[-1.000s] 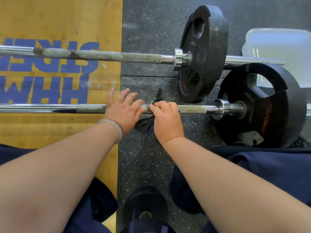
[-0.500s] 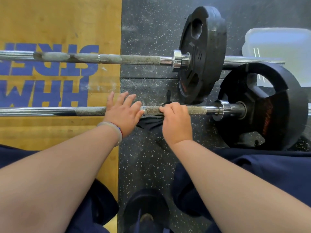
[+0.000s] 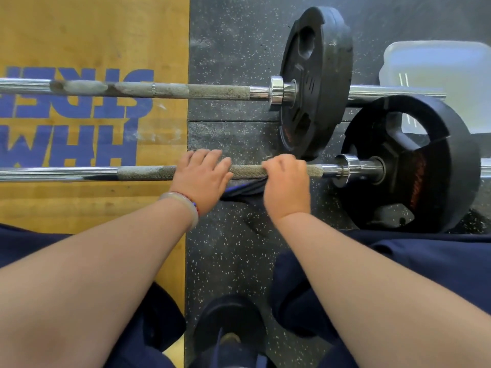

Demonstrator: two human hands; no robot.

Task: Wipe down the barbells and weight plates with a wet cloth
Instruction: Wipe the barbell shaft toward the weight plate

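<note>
On the floor in front of your knees, two barbells lie side by side, running left to right across the wooden platform (image 3: pixel 93 35) and the speckled black mat (image 3: pixel 233 49). Your right hand (image 3: pixel 287 187) is curled tight over the near bar (image 3: pixel 247 171) on its knurled stretch, short of the chrome collar. It clamps the dark cloth (image 3: pixel 244 189) against the bar, and a fold of cloth hangs out below your palm toward your left hand (image 3: pixel 199 179). That hand lies over the same bar a little to the left, fingers loosely extended across the top, resting there and gripping nothing. A bracelet (image 3: pixel 186 205) sits on that wrist. The near plate (image 3: pixel 438 166) stands upright on the bar's right end, just beyond the collar. The far bar (image 3: pixel 186 91) lies further from you, chalky grey along its knurl. The far plate (image 3: pixel 316 83) stands upright on it. A translucent tub (image 3: pixel 438 67) sits on the mat behind both plates.
</note>
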